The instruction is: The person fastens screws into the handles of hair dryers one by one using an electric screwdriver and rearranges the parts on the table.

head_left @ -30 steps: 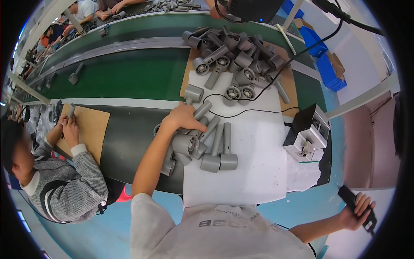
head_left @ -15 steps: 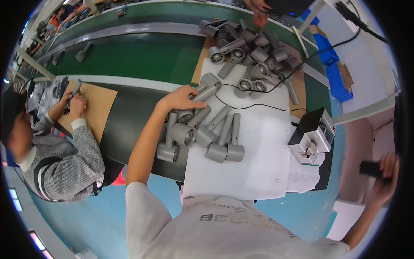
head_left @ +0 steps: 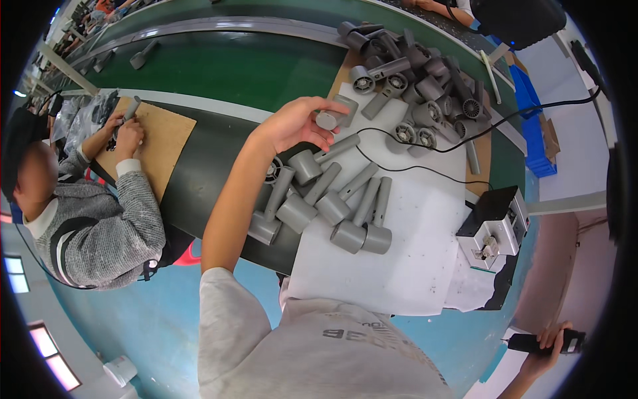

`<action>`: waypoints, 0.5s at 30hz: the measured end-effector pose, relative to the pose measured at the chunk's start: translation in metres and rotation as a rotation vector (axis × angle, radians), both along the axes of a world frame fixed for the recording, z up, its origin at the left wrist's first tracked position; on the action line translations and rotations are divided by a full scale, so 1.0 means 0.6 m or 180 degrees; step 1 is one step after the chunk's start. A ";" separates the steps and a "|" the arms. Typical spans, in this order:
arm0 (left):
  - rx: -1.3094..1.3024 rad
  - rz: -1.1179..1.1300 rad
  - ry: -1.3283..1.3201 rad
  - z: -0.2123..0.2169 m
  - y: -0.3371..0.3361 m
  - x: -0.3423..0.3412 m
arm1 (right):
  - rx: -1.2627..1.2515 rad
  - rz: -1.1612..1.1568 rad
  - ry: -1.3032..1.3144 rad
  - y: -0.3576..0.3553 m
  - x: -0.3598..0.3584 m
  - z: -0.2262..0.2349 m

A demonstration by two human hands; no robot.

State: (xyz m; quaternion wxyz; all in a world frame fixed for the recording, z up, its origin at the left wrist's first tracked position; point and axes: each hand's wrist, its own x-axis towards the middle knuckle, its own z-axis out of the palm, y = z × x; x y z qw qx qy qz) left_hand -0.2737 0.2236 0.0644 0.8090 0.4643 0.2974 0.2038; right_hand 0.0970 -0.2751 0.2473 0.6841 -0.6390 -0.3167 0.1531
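My left hand (head_left: 297, 125) is closed around a grey hair dryer body (head_left: 344, 108), held above the table with the round end of its handle facing me. Below it, several more grey hair dryer bodies (head_left: 296, 211) lie side by side, handles pointing away to the upper right, across the dark table edge and a white sheet (head_left: 405, 266). Far out at the lower right, my right hand (head_left: 549, 340) grips a black electric screwdriver (head_left: 525, 342), its thin tip pointing left. It is well away from the table.
A heap of grey dryer bodies (head_left: 425, 80) covers cardboard at the far side, with a black cable (head_left: 458, 143) across it. A screw feeder box (head_left: 495, 226) stands right; blue bins (head_left: 537, 143) are beyond. At left, a co-worker (head_left: 100, 213) handles a grey part over a brown board (head_left: 166, 126).
My left hand has lifted a hair dryer body off the group and turned its handle end toward me. My right hand, with the screwdriver, has moved down and left.
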 end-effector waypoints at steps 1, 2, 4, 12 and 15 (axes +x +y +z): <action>0.0000 -0.0009 -0.0005 0.002 -0.004 0.003 | -0.0009 -0.0013 0.0107 -0.004 0.012 -0.008; 0.0062 -0.0028 0.0029 0.006 -0.010 0.006 | -0.0015 -0.0021 0.0222 -0.003 0.015 -0.013; 0.0125 -0.0049 0.0065 0.009 -0.020 0.014 | -0.0077 -0.0193 0.0218 0.010 0.020 -0.020; 0.1218 0.0846 0.0686 0.000 -0.062 -0.013 | -0.0142 -0.0668 -0.0494 -0.009 -0.025 -0.088; 0.1847 0.1095 0.1135 -0.033 -0.064 -0.045 | 0.0070 -0.0615 -0.0339 -0.018 -0.069 -0.114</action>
